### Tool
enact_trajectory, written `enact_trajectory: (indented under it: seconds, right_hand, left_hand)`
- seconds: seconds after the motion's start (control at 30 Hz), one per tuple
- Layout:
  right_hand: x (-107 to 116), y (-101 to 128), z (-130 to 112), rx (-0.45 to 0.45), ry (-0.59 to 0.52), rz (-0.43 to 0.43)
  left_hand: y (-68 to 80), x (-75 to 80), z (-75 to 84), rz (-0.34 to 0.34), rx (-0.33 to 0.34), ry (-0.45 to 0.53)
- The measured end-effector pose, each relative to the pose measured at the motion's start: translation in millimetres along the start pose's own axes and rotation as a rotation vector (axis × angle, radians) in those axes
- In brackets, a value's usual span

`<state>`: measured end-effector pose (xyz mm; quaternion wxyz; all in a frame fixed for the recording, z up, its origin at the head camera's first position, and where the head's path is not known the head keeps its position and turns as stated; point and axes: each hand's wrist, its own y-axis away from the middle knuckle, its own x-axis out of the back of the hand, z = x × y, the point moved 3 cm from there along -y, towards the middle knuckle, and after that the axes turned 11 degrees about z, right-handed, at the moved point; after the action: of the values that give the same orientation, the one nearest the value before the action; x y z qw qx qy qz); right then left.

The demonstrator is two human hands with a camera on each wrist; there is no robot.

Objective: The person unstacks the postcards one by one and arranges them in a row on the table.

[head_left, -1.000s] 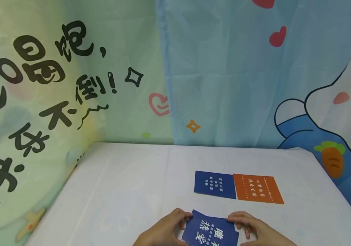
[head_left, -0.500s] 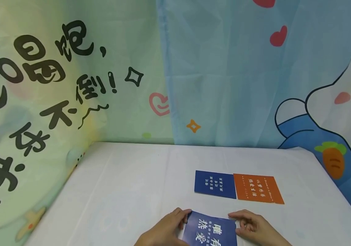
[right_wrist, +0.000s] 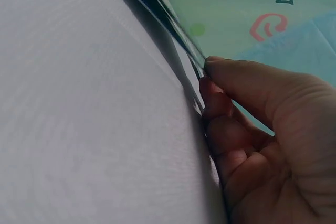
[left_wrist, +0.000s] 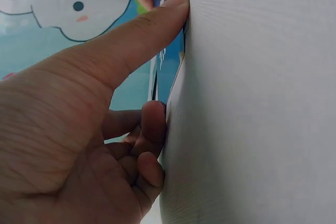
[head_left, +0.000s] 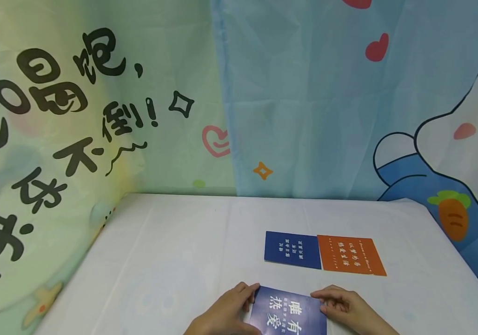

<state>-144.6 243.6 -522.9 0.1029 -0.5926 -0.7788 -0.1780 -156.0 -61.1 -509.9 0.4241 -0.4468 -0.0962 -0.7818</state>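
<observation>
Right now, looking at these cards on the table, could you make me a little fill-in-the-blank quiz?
1. Both hands hold a card coloured ____.
2. Farther back, a blue card lies beside a card coloured ____.
3. The cards lie on a table covered in ____ cloth.

Missing words: blue; orange; white.

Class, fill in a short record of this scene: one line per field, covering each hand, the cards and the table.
Left hand: left hand pinches the left edge of the near blue card
Right hand: right hand pinches that card's right edge
Near blue card: by the front edge of the table, large white characters on it
Far blue card: far blue card lies flat, farther back
Orange card: orange card lies flat, right of the far blue card, edges touching or nearly so
Backdrop: cartoon curtains
</observation>
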Motion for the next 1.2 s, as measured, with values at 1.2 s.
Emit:
enact_trajectory:
  seconds: [1.2]
  right_hand:
    - [2.6, 1.9, 1.2, -0.055, -0.211, 0.038]
  left_hand:
    - [-2.5, -2.4, -0.7, -0.028, 0.313, 0.204]
